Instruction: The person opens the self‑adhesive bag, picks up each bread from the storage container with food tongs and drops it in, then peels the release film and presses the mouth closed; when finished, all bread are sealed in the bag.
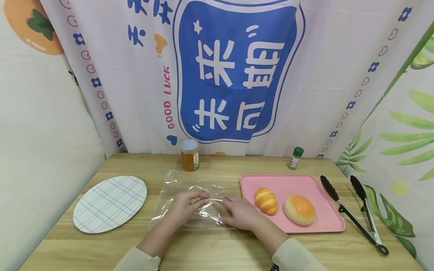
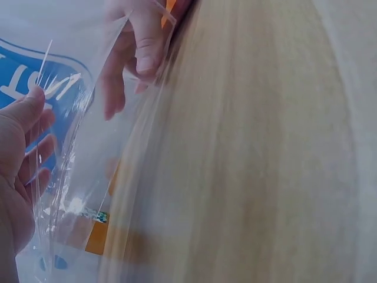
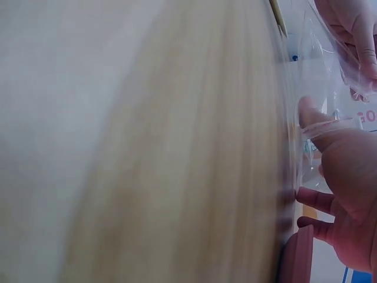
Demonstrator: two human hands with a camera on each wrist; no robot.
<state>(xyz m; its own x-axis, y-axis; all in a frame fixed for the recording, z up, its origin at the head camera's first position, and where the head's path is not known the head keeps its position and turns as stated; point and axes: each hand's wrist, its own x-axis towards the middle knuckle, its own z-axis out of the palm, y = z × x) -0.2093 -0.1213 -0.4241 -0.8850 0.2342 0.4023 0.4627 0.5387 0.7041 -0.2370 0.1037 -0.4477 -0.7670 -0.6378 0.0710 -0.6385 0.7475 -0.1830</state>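
Two bare hands meet over a clear plastic bag [image 1: 208, 212] in the middle of my head view, between the plate [image 1: 110, 203] on the left and the pink tray [image 1: 323, 212] on the right. I read the bag's long axis as running side to side across the wooden table [image 1: 211, 252], slightly askew, its far left corner pointing up toward the amber jar [image 1: 190, 158]. Wrinkles and glare hide its mouth, so I cannot tell which end is the opening.

On the left side, I have the left hand [image 1: 184, 207] pinching the film between thumb and fingertips, which point rightward. The right hand [image 1: 242, 213] faces it, thumb and fingers spread apart and touching the bag; from the right wrist I see a strip of film across its thumb, though I cannot tell whether the thumb is inside. A taut edge of film runs crosswise from one hand toward the other.

On my tray sit a croissant-shaped roll [image 1: 266, 201] and a round glazed bun [image 1: 300, 209], well apart from the left hand. Just right of the tray, the tongs [image 1: 357, 223] lie splayed, tips away from the person. A green-capped shaker [image 1: 296, 158] stands upright behind the tray.
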